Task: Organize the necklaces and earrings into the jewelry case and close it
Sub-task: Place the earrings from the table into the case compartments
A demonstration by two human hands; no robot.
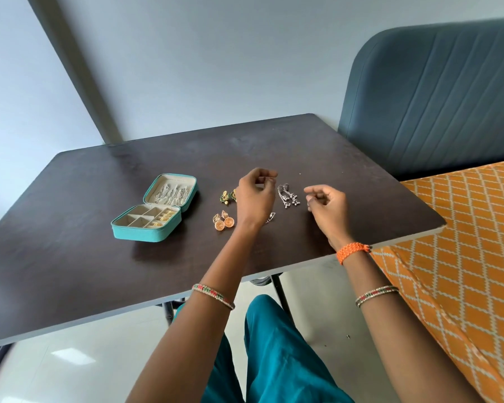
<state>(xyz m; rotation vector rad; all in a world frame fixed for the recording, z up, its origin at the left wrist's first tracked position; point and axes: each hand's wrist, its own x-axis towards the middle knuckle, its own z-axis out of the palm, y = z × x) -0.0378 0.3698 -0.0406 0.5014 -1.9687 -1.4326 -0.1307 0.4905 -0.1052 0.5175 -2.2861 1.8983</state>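
Observation:
A teal jewelry case (141,232) lies open at the table's left. Silver necklaces (172,193) hang in its raised lid, and small gold earrings (165,216) fill the right compartments of its base. Loose on the table are a green-and-gold pair (226,196), a round gold pair (223,222), long silver dangling earrings (288,196) and a small silver piece (269,218) partly hidden by my left wrist. My left hand (255,199) hovers between the gold and silver earrings, thumb and forefinger pinched with nothing visible in them. My right hand (328,206) hovers right of the silver earrings, fingers loosely curled and empty.
The dark table (70,257) has its right corner near an orange patterned bed cover (448,242). A grey-blue padded headboard (434,97) rises behind it. The wall stands close behind the table's far edge.

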